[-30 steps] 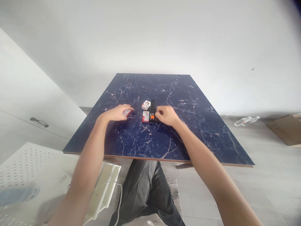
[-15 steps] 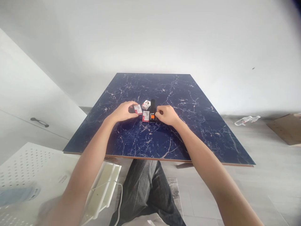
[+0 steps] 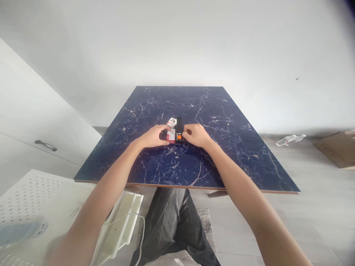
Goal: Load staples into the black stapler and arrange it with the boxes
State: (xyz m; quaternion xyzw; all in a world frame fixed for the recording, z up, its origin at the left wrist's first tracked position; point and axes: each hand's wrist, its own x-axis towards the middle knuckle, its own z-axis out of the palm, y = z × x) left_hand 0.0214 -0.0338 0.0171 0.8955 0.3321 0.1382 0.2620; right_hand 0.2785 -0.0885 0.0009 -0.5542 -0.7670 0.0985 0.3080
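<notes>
A black stapler (image 3: 179,125) with an orange part lies mid-table on the dark blue marbled table (image 3: 194,166). My right hand (image 3: 196,135) rests against its right side, fingers curled on it. My left hand (image 3: 153,136) is closed on a small red-and-white box (image 3: 171,135) pressed against the stapler's left side. Whether a second box lies under it I cannot make out. Another small white box (image 3: 172,122) sits just behind, touching the stapler's left side.
A white perforated tray or shelf (image 3: 33,199) with a cable stands at the lower left, below the table edge. White cabinet with a dark handle (image 3: 46,145) at left. On the floor at right lie a plastic bottle (image 3: 290,139) and cardboard (image 3: 337,153).
My left hand carried a small red-and-white box from the left across to the stapler's left side. My right hand stayed on the stapler.
</notes>
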